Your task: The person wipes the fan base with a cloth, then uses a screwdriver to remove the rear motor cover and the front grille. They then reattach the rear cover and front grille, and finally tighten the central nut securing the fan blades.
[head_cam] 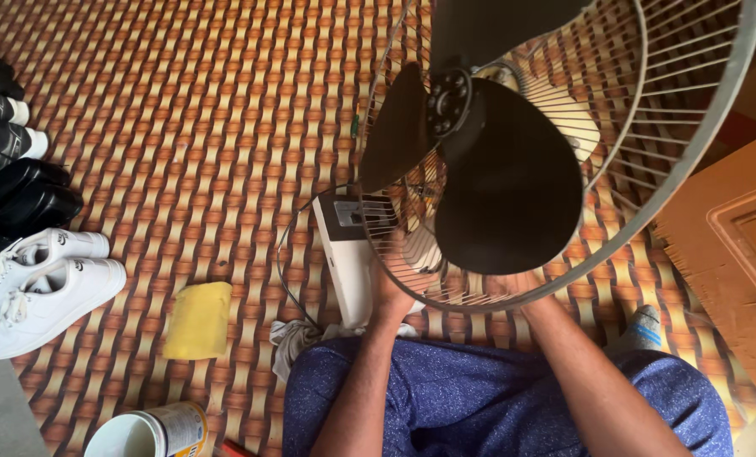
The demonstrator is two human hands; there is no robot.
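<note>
A fan with black blades (505, 186) and a round grey wire guard (691, 144) is tilted up in front of me, above my lap. My left hand (392, 292) reaches behind the guard's lower left part, its fingers curled among the wires next to a white housing. Only the wrist of my right hand (526, 286) shows at the guard's bottom rim; a blade hides the fingers. A white box-shaped unit (344, 262) with a thin cable lies on the mat just left of my left hand.
A yellow cloth (198, 320) and a white rag (292, 340) lie on the woven-pattern mat (183, 127). A white tin (154, 432) stands at the bottom left. White sneakers (39, 292) and black shoes (18, 190) line the left edge. A wooden panel (733, 262) is at right.
</note>
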